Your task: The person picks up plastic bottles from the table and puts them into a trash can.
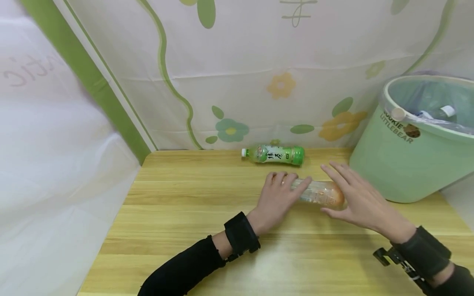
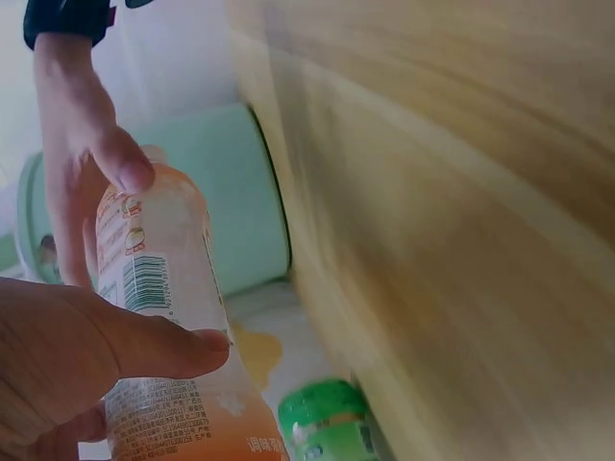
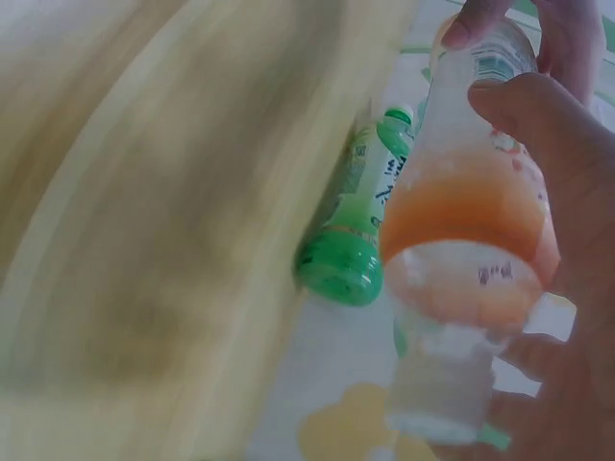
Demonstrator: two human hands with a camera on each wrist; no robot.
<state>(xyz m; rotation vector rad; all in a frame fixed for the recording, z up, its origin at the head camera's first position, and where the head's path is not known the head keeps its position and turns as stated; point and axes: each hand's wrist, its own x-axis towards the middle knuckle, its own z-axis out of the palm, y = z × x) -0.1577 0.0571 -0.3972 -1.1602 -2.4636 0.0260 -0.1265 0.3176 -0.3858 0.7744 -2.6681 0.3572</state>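
A clear plastic drink bottle (image 1: 320, 193) with orange ends is held sideways over the wooden table. My left hand (image 1: 275, 197) grips its left part; in the left wrist view, the left thumb (image 2: 173, 346) lies across the printed label. Around the bottle's right end is my right hand (image 1: 361, 201), its fingers fairly straight and spread apart from the thumb. Seen from the right wrist, a whitish cap end (image 3: 442, 384) points toward the camera. Whether the right palm touches the bottle is hidden. Behind them lies a green tea bottle (image 1: 274, 155) with a white cap.
At the right stands a light green bin (image 1: 403, 156), lined with a clear bag and with a bottle (image 1: 440, 113) inside. A printed white curtain (image 1: 237, 74) hangs along the back edge of the wooden table (image 1: 177, 213). More white sheeting (image 1: 48, 185) covers the left side.
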